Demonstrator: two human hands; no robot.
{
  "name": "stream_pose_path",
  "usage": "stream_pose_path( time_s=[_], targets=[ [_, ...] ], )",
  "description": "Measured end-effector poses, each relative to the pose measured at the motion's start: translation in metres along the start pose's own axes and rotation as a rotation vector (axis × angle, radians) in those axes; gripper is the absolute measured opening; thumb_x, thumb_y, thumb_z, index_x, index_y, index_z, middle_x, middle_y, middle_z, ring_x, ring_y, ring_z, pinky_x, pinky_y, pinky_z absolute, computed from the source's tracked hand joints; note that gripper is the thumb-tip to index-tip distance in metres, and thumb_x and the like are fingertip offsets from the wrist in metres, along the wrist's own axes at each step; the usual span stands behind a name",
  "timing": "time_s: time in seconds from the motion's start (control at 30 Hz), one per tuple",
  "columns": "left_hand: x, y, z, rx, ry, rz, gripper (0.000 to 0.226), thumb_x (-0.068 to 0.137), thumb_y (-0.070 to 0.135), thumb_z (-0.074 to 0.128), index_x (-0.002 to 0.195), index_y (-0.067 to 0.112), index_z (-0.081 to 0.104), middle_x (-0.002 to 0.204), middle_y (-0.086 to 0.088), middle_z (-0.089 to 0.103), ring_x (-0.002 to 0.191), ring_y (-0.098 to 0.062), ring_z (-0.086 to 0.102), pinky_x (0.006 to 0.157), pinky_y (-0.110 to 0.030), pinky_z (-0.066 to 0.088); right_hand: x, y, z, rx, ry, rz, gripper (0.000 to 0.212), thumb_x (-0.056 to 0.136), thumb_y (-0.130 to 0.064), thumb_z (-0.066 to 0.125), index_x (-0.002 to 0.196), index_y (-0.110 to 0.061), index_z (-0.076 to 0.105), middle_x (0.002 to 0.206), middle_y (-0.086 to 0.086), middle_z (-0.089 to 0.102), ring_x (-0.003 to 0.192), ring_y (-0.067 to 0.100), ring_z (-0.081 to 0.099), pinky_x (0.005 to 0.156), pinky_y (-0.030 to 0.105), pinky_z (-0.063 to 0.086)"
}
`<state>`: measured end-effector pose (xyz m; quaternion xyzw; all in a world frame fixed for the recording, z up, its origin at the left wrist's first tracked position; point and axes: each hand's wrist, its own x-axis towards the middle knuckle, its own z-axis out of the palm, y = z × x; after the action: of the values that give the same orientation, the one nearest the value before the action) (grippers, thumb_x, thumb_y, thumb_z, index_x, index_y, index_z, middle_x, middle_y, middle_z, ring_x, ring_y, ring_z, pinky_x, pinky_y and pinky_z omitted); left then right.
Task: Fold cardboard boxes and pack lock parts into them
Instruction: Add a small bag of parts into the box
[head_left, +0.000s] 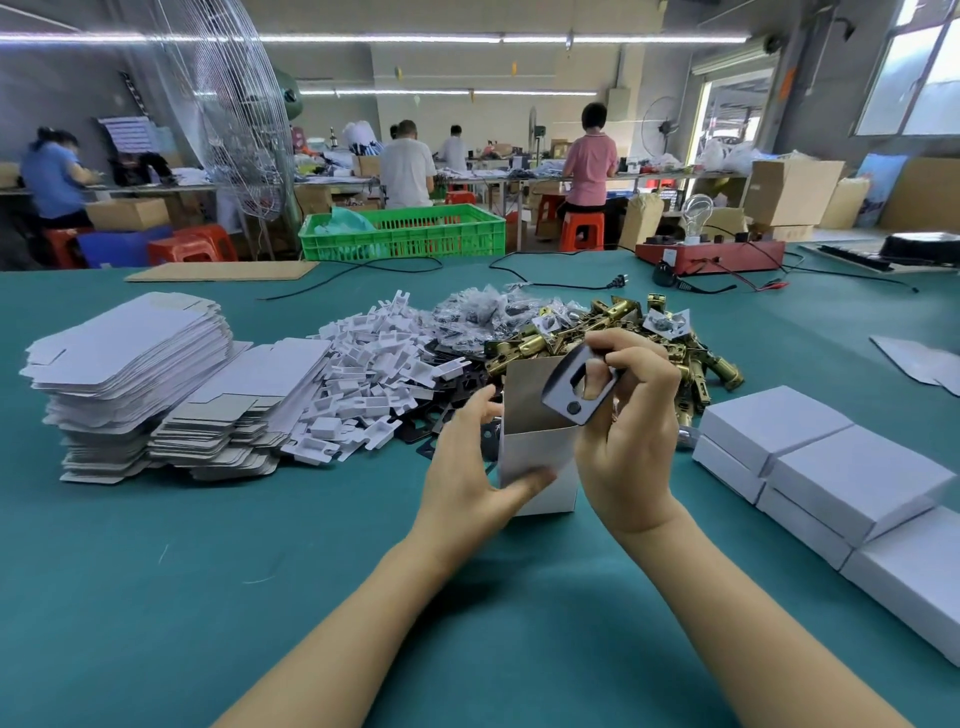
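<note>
On the teal table (156, 571) (workshop), box blanks (130, 364).

A small white cardboard box (540, 457) stands upright and open-topped on a green table, its grey inner flap raised. A flat dark metal lock plate with a rectangular cutout (579, 387) tilts above its opening, brass latch bolts (613, 322) heaped behind.

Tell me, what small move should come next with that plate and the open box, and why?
Probably lower the plate into the open box. The right hand pinches it, tilted, right at the opening, while the left hand steadies the box upright on the table, so the way in looks clear.
</note>
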<state>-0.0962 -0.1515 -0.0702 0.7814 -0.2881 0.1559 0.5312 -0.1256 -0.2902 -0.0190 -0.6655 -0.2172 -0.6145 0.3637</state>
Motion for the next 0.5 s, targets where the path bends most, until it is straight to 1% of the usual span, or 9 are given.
stream_pose_path(
  time_s=[0.07, 0.1, 0.2, 0.27, 0.3, 0.33, 0.4, 0.43, 0.5],
  targets=[
    [0.001, -0.006, -0.001, -0.018, -0.094, -0.037, 0.065, 0.071, 0.028, 0.078, 0.119, 0.057, 0.045, 0.114, 0.022, 0.062, 0.104, -0.004, 0.060, 0.087, -0.022, 0.050, -0.001, -0.001, 0.000, 0.014, 0.005, 0.053, 0.013, 0.095, -0.001, 0.045, 0.099, -0.013, 0.041, 0.107, 0.013, 0.052, 0.103, 0.021, 0.055, 0.089, 0.024, 0.046],
    [0.000, -0.008, -0.001, -0.009, -0.156, -0.073, 0.064, 0.072, 0.028, 0.077, 0.116, 0.060, 0.044, 0.113, 0.023, 0.063, 0.103, -0.001, 0.061, 0.088, -0.023, 0.051, 0.000, -0.001, 0.000, 0.004, 0.012, 0.085, 0.014, 0.095, 0.001, 0.048, 0.099, -0.012, 0.044, 0.106, 0.010, 0.055, 0.099, 0.022, 0.058, 0.086, 0.023, 0.047],
    [-0.002, -0.012, 0.000, 0.009, -0.283, -0.169, 0.059, 0.073, 0.031, 0.074, 0.116, 0.054, 0.041, 0.116, 0.014, 0.065, 0.109, -0.008, 0.061, 0.094, -0.040, 0.051, 0.003, -0.002, -0.003, -0.017, 0.046, 0.219, 0.011, 0.089, 0.001, 0.062, 0.094, -0.006, 0.056, 0.093, 0.006, 0.063, 0.081, 0.024, 0.065, 0.074, 0.027, 0.052],
    [-0.002, -0.013, -0.001, 0.012, -0.303, -0.201, 0.058, 0.074, 0.030, 0.075, 0.118, 0.046, 0.042, 0.117, 0.011, 0.065, 0.110, -0.010, 0.060, 0.095, -0.043, 0.049, 0.010, -0.006, -0.005, 0.084, 0.068, 0.435, 0.016, 0.087, -0.005, 0.068, 0.090, -0.016, 0.057, 0.084, 0.005, 0.066, 0.073, 0.025, 0.065, 0.067, 0.035, 0.054],
    [-0.001, -0.013, -0.002, 0.012, -0.312, -0.212, 0.059, 0.074, 0.030, 0.076, 0.122, 0.040, 0.043, 0.117, 0.011, 0.065, 0.111, -0.011, 0.059, 0.096, -0.043, 0.049, 0.014, -0.008, -0.007, 0.149, 0.079, 0.545, 0.018, 0.085, -0.010, 0.071, 0.087, -0.021, 0.056, 0.079, 0.004, 0.065, 0.067, 0.026, 0.065, 0.062, 0.036, 0.053],
    [-0.001, -0.013, -0.002, 0.017, -0.322, -0.221, 0.062, 0.075, 0.029, 0.076, 0.127, 0.035, 0.043, 0.118, 0.011, 0.065, 0.111, -0.011, 0.059, 0.096, -0.042, 0.048, 0.018, -0.008, -0.009, 0.214, 0.088, 0.636, 0.019, 0.084, -0.015, 0.073, 0.083, -0.023, 0.055, 0.073, 0.003, 0.064, 0.059, 0.024, 0.063, 0.054, 0.034, 0.051],
    [0.000, -0.014, -0.003, 0.031, -0.334, -0.234, 0.066, 0.074, 0.030, 0.076, 0.131, 0.033, 0.042, 0.118, 0.011, 0.065, 0.112, -0.011, 0.058, 0.097, -0.041, 0.048, 0.026, -0.007, -0.015, 0.357, 0.091, 0.774, 0.021, 0.079, -0.027, 0.075, 0.077, -0.020, 0.055, 0.062, 0.003, 0.061, 0.042, 0.017, 0.054, 0.040, 0.024, 0.042],
    [0.000, -0.014, -0.003, 0.036, -0.335, -0.241, 0.067, 0.074, 0.030, 0.076, 0.132, 0.034, 0.043, 0.118, 0.011, 0.065, 0.111, -0.011, 0.058, 0.097, -0.040, 0.048, 0.029, -0.006, -0.018, 0.406, 0.082, 0.820, 0.022, 0.078, -0.030, 0.074, 0.076, -0.019, 0.056, 0.060, 0.002, 0.061, 0.037, 0.014, 0.051, 0.036, 0.020, 0.038],
    [0.001, -0.014, -0.004, 0.041, -0.328, -0.251, 0.068, 0.072, 0.031, 0.076, 0.132, 0.036, 0.044, 0.117, 0.013, 0.065, 0.109, -0.009, 0.059, 0.096, -0.039, 0.048, 0.031, -0.003, -0.020, 0.410, 0.051, 0.868, 0.017, 0.080, -0.028, 0.072, 0.076, -0.017, 0.059, 0.060, -0.002, 0.064, 0.035, 0.012, 0.049, 0.033, 0.017, 0.036]
  ],
)
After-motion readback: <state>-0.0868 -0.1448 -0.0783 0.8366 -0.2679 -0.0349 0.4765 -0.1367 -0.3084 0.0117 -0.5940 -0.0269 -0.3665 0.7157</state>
